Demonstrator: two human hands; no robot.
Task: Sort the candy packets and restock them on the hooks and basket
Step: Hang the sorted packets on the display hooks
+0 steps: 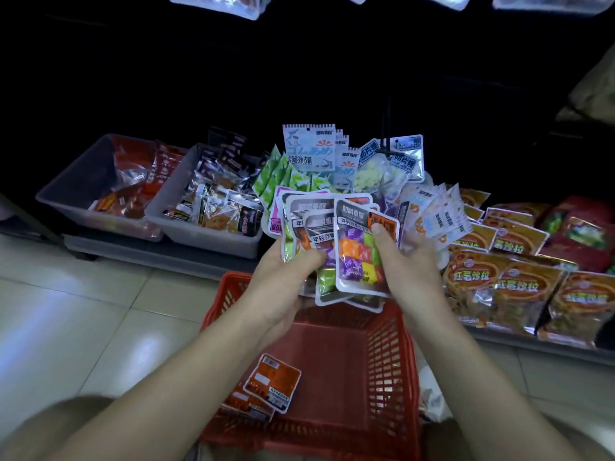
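So, mid-sort I'd say, nowhere near done. My left hand (289, 264) grips a fanned stack of packets (352, 247) from below, fingers curled round the bottom edge. My right hand (409, 261) pinches the front one, the multicolour candy, with the thumb on its top corner. I'm holding the whole bunch over the far end of the red basket (392, 344), right in front of the display.

The basket is nearly cleared out: just two orange packets (273, 382) lying at the near end, as far as I can see. Behind the stack, blue-and-white hanging packets (307, 149) are already up, with green ones (273, 174) beside them, so some restocking looks done.

What's left, my guess: split this handful by kind, hang each lot, then deal with the orange pair. The grey bins (83, 188) to the left hold other snacks; can't tell if they count.
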